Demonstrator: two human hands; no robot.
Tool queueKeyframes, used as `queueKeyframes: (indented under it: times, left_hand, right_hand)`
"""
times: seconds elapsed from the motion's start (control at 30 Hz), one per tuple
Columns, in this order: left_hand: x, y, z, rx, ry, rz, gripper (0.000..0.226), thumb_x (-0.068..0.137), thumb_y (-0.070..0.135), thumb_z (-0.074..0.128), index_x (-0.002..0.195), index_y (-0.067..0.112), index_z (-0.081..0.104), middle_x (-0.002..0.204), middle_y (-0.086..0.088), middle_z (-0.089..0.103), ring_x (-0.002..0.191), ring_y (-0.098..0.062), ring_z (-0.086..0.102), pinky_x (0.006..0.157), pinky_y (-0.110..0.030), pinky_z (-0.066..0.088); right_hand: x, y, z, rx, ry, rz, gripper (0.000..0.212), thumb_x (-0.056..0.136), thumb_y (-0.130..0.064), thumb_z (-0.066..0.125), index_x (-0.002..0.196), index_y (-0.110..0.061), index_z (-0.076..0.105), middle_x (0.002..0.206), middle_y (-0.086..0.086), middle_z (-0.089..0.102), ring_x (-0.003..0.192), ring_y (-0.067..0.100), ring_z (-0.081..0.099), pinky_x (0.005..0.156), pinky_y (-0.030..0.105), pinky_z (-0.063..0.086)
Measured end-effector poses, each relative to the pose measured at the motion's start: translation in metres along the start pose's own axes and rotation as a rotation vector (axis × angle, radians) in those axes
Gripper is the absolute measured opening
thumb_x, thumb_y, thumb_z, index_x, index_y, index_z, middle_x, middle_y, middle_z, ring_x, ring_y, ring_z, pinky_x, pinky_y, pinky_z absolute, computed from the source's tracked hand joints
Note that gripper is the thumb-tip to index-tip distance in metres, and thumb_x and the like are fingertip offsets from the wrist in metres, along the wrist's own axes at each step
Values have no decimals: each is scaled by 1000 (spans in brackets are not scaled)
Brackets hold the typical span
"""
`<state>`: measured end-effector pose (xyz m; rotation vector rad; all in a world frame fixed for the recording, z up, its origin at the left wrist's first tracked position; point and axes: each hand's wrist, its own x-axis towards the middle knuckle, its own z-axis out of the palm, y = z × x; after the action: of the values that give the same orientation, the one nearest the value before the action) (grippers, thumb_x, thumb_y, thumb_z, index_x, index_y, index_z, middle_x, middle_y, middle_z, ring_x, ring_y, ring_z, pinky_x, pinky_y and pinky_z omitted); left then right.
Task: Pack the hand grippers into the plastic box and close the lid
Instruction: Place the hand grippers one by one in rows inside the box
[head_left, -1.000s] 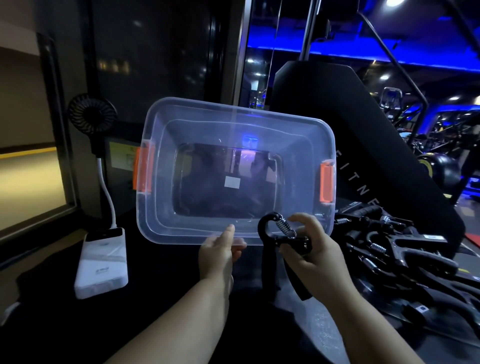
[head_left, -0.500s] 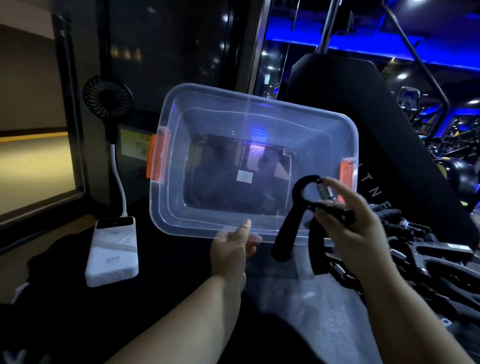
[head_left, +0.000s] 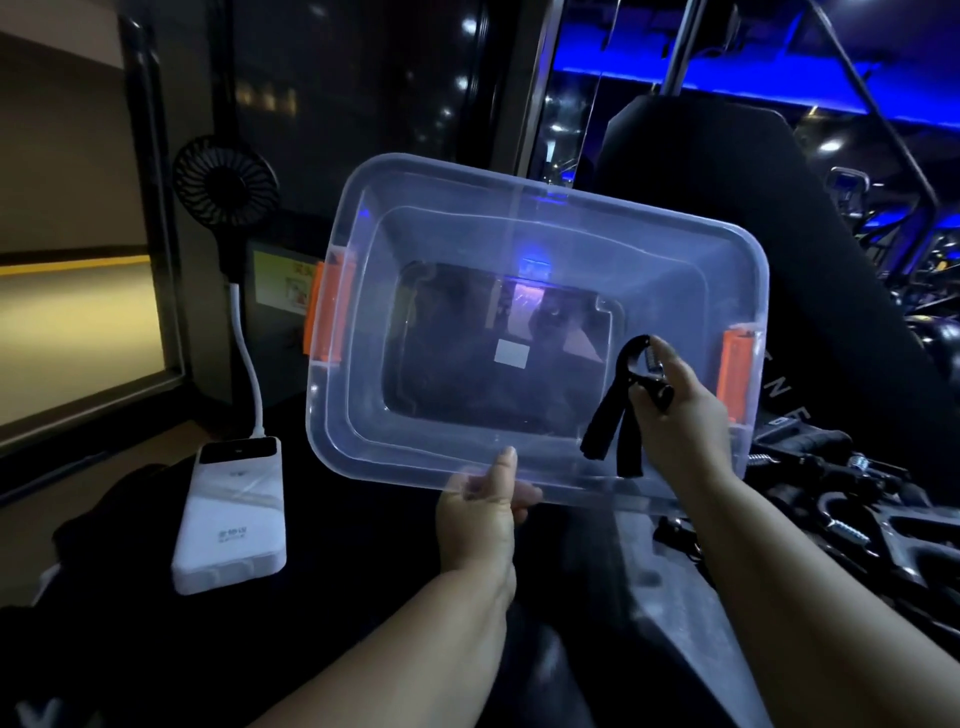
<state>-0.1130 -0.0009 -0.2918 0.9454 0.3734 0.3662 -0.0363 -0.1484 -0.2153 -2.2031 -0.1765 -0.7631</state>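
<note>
Pinching the spring end of a black hand gripper (head_left: 605, 428), the right hand's fingers (head_left: 670, 359) curl round its coil and adjusting knob, and the two handles hang down close together below the right hand (head_left: 678, 415). The gripper hangs in front of the open mouth of the plastic box (head_left: 545, 228), near the box's right end; whether it touches the wall cannot be told. The left hand (head_left: 480, 514) grips the near rim of the box, thumb (head_left: 506, 467) laid over the edge on the inside and the other fingers hidden behind the clear plastic. The box is held up off the desk (head_left: 363, 587) and tipped so its opening faces the camera, with an orange latch (head_left: 324, 312) on the left end and a second latch (head_left: 735, 374) on the right end, just beside the right hand. More hand grippers (head_left: 852, 525) lie in a black heap on the desk to the right. At the left lies a white power bank (head_left: 234, 514), with a white cable (head_left: 248, 374) rising to a small black fan (head_left: 223, 182).
</note>
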Motion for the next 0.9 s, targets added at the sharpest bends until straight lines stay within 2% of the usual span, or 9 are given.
queueKeyframes:
  times: [0.13,0.27,0.33,0.4,0.47,0.6,0.73,0.8,0.9]
  left_hand:
    - [2,-1,1,-38,20,-26,26,87,37,62,79,12,57,53,-8,67,66,-23,65,67,-31,49]
    - [1,1,2,-83,3,-22,28,91,35,58,82,9,57,51,-10,65,66,-28,68,67,-34,53]
    - [0,2,2,-88,-4,-26,27,91,35,57,86,9,58,51,-11,65,62,-26,68,66,-33,55]
    - [0,2,2,-80,-13,-30,28,92,35,56,89,7,58,53,-13,66,57,-22,67,62,-31,55]
    - [0,1,2,-60,-15,-22,28,92,35,55,90,7,58,55,-14,67,56,-21,66,60,-29,53]
    - [2,1,2,-50,5,-5,28,93,35,54,89,7,58,54,-14,67,59,-24,65,61,-31,52]
    - [0,2,2,-58,20,-12,26,92,33,55,86,8,57,50,-11,65,54,-21,64,58,-30,52]
    - [0,4,3,-66,27,-12,24,92,32,55,82,10,55,49,-12,64,50,-19,63,57,-29,50]
    - [1,4,4,-72,38,-10,24,92,31,56,79,12,53,48,-12,63,49,-19,62,58,-30,49]
  right_hand:
    - [15,6,16,-112,-89,1,55,91,-20,54,138,-45,41,93,1,61,83,21,56,72,24,37]
    - [28,12,28,-216,-143,36,58,91,-18,51,140,-45,35,107,8,62,97,31,60,76,30,43]
    - [34,14,30,-307,-205,62,54,91,-14,50,138,-37,41,111,13,63,102,35,58,79,33,44]
    - [39,19,32,-408,-270,53,39,90,-13,53,127,-26,53,114,16,64,104,36,58,77,33,43]
    - [40,20,33,-445,-296,55,33,91,-15,55,122,-24,57,116,16,63,106,36,58,80,35,45]
    - [50,14,32,-474,-318,41,31,90,-20,56,121,-23,59,113,16,64,103,36,58,78,33,44]
    - [55,8,31,-528,-312,10,22,81,-28,66,101,-18,66,96,13,67,92,34,60,70,28,41]
    - [55,3,30,-519,-291,10,27,76,-33,75,96,-17,67,88,11,65,89,33,60,70,29,43]
    - [57,-1,28,-549,-247,0,31,72,-29,77,96,-14,66,89,14,65,89,34,60,71,31,45]
